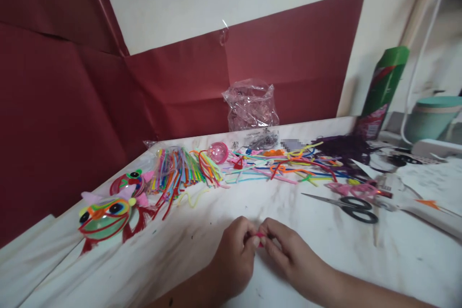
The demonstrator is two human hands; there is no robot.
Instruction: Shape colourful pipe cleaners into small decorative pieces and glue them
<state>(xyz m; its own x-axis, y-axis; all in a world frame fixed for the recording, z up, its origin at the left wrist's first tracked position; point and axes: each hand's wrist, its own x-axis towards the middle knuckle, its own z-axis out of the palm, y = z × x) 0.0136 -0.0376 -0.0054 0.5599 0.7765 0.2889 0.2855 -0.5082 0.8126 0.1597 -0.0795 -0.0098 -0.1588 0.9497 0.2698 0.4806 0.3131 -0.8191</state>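
My left hand (pixel 236 248) and my right hand (pixel 285 245) meet low in the middle of the head view, fingertips touching. Between them they pinch a small bright pink pipe cleaner (pixel 260 237); most of it is hidden by the fingers. Beyond the hands lies a loose spread of coloured pipe cleaners (pixel 288 168), with a thick bundle (pixel 180 168) of them to its left. Scissors (pixel 342 204) with black handles rest to the right of my right hand, slightly apart, blades pointing left.
Two decorated clear-domed creatures, a front one (pixel 104 219) and one behind (pixel 126 183), sit at left. A pink-rimmed clear dome (pixel 218 153), plastic bag (pixel 251 106) and purple strands (pixel 332 149) lie at the back. A green can (pixel 384 91) and glue gun (pixel 415 207) are on the right.
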